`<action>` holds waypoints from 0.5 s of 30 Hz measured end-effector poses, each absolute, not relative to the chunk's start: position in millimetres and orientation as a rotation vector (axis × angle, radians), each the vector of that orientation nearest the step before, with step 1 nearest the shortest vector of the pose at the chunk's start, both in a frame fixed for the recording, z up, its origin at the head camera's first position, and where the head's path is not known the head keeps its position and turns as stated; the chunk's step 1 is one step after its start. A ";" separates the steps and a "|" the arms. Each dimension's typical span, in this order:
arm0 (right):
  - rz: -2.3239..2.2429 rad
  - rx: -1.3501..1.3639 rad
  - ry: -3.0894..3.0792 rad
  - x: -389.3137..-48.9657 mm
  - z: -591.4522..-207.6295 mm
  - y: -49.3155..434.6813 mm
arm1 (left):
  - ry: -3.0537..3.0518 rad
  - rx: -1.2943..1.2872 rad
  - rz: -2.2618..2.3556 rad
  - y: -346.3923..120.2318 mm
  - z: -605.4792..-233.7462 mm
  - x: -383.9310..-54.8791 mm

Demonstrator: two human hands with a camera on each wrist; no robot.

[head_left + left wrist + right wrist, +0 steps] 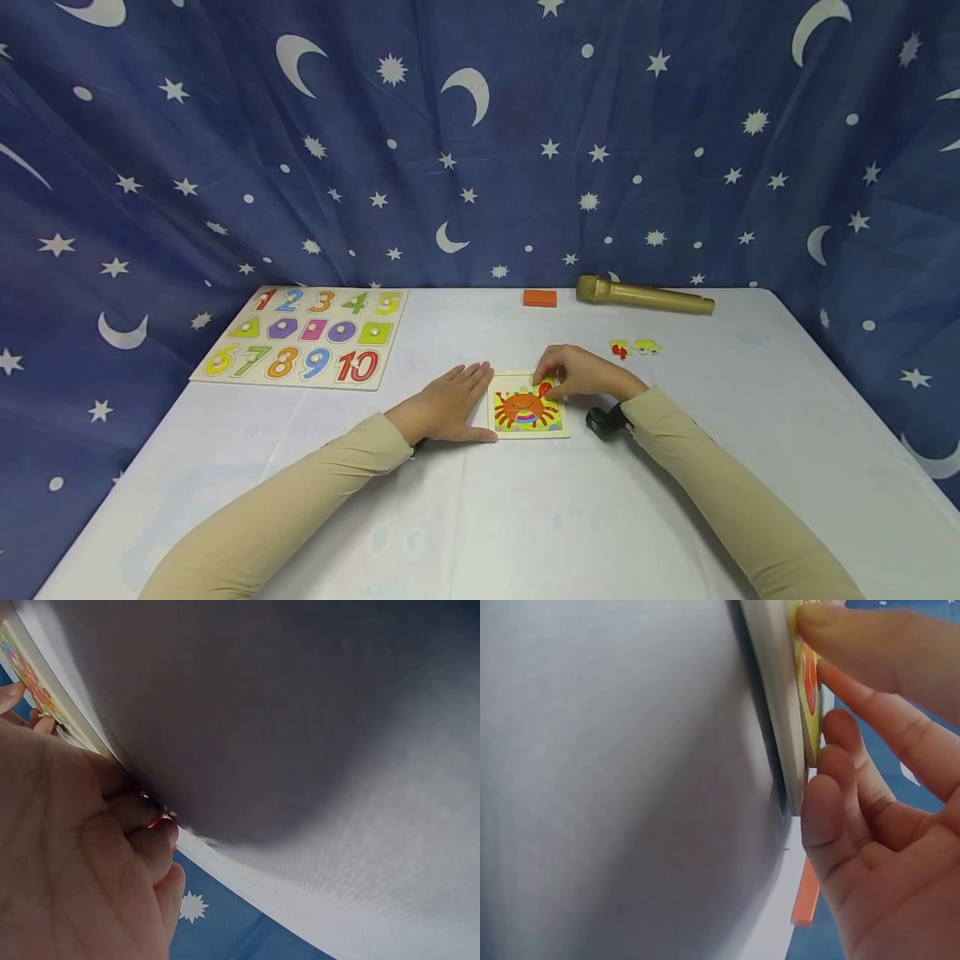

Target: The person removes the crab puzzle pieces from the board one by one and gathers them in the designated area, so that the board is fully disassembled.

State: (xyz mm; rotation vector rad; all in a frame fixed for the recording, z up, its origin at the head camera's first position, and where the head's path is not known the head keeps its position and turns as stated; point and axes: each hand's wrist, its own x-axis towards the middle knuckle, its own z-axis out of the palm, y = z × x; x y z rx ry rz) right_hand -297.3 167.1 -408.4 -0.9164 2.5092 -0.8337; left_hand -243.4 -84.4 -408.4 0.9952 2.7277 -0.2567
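Observation:
A small wooden crab puzzle (525, 410) in a pale frame lies on the table in front of the person. The left hand (452, 406) lies flat along its left side, thumb at the lower corner and fingertips by the upper one. At the upper right of the puzzle, the right hand (573, 372) pinches a puzzle piece (808, 705) with a red claw on yellow between thumb and forefinger. This piece sits slightly askew over the frame's edge in the right wrist view. The other right fingers curl beside the frame.
Loose puzzle pieces (634, 347) lie to the right, beyond the right hand. Along the back are an orange block (540, 298) and a gold microphone (645, 296). A number-and-shape puzzle board (300, 337) occupies the left back, before a starry curtain (480, 167).

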 end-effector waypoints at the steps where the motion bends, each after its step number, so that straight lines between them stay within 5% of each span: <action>1: -0.828 -0.915 2.517 -296.8 -408.0 166.9 | 2.727 0.992 -0.257 -84.3 -408.3 -243.3; 15: -0.796 -0.899 2.556 -293.4 -404.3 167.4 | 2.725 0.991 -0.249 -84.5 -408.3 -243.7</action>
